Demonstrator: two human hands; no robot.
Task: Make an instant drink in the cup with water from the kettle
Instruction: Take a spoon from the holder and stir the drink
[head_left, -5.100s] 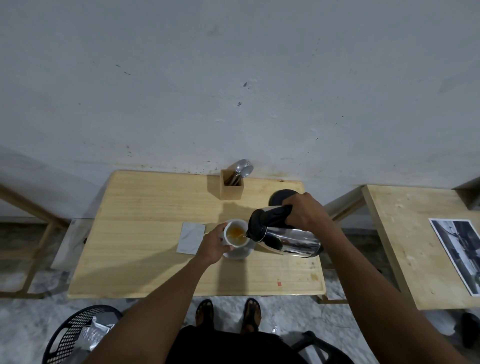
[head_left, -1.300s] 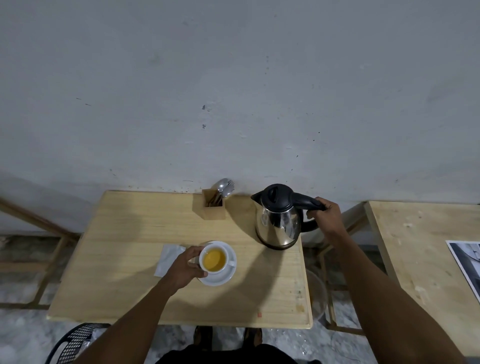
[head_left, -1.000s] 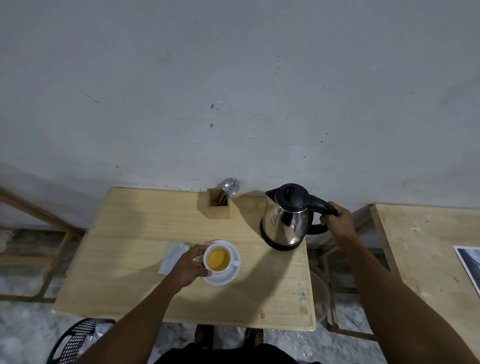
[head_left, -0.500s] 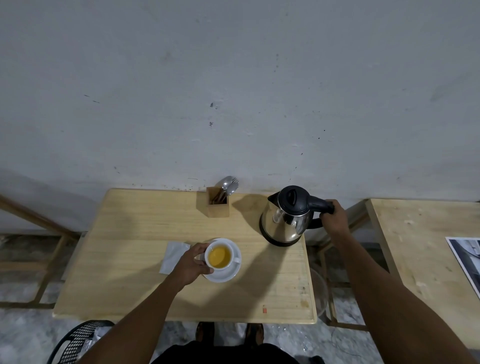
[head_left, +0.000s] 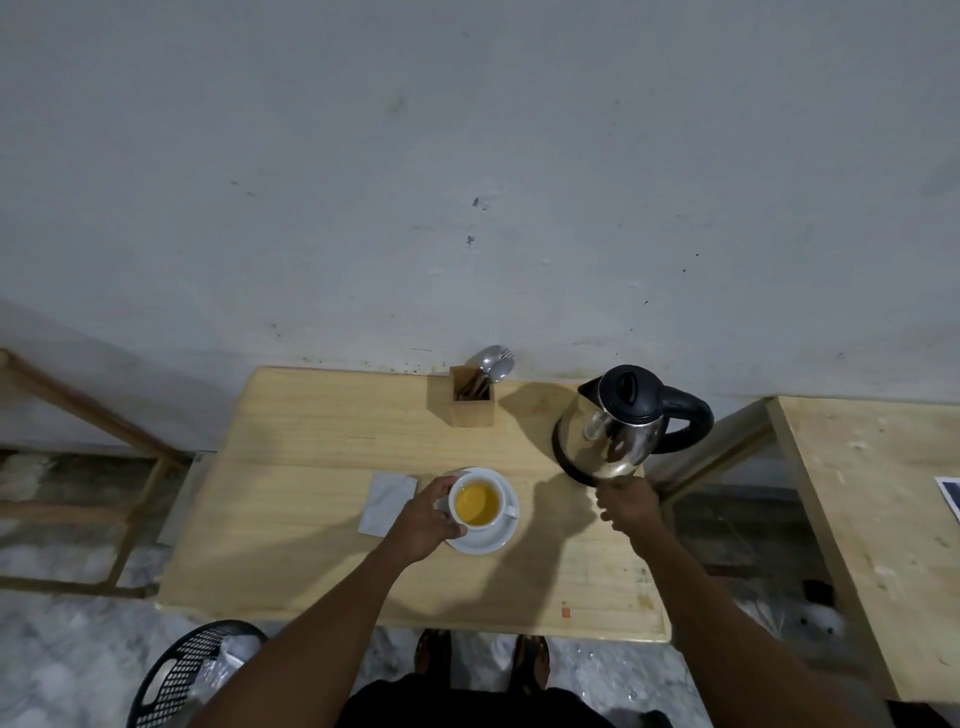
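A white cup (head_left: 477, 503) filled with amber liquid sits on a white saucer (head_left: 491, 538) near the middle of the wooden table (head_left: 311, 545). My left hand (head_left: 423, 522) wraps the cup's left side. The steel kettle (head_left: 615, 428) with black lid and handle stands upright on its base at the table's back right. My right hand (head_left: 626, 506) hovers just in front of the kettle, off its handle, fingers loosely curled and holding nothing. A grey empty sachet (head_left: 387, 503) lies flat left of the saucer.
A wooden holder (head_left: 471, 397) with spoons and a fork stands at the back by the wall. A second wooden table (head_left: 872, 519) is on the right. A black mesh bin (head_left: 182, 670) sits on the floor at lower left.
The kettle went from pouring into the cup to standing on its base. In the last half second my right hand let go of the handle and drew back toward me.
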